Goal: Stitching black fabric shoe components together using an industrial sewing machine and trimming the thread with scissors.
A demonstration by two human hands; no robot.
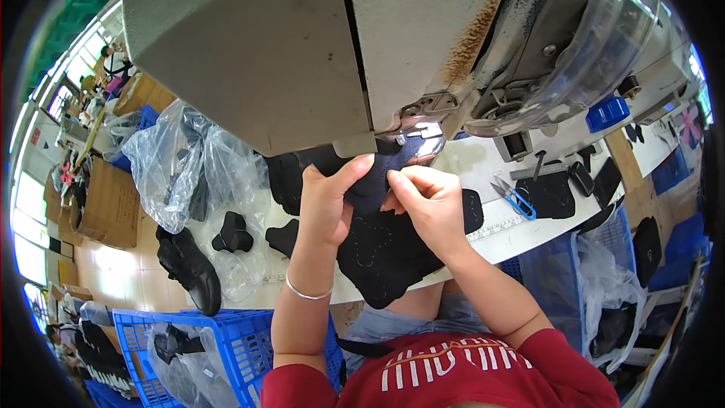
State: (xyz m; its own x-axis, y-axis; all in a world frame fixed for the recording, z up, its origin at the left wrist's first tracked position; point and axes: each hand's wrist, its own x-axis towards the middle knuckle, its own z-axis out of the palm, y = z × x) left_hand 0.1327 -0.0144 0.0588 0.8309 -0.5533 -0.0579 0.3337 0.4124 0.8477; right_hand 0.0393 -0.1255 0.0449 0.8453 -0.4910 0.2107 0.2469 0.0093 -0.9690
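Note:
My left hand (332,193) pinches the left edge of a dark navy fabric piece (368,190), thumb on top. Across from it, the fingertips of my right hand (432,200) grip the piece's right edge. The fabric is held just beneath the head of a large industrial sewing machine (302,53), which hides its far end. Under my hands a larger black cut piece (385,257) with dotted marks lies over the table's front edge. Another small black piece (282,238) rests beside my left forearm.
Blue-handled thread snips (517,200) lie right, near a black piece (551,195) and a metal ruler (538,171). At left are clear plastic bags (177,162), a three-lobed black piece (232,233) and a black shoe (189,268). A blue crate (245,347) stands below; bagged pieces (604,279) are at right.

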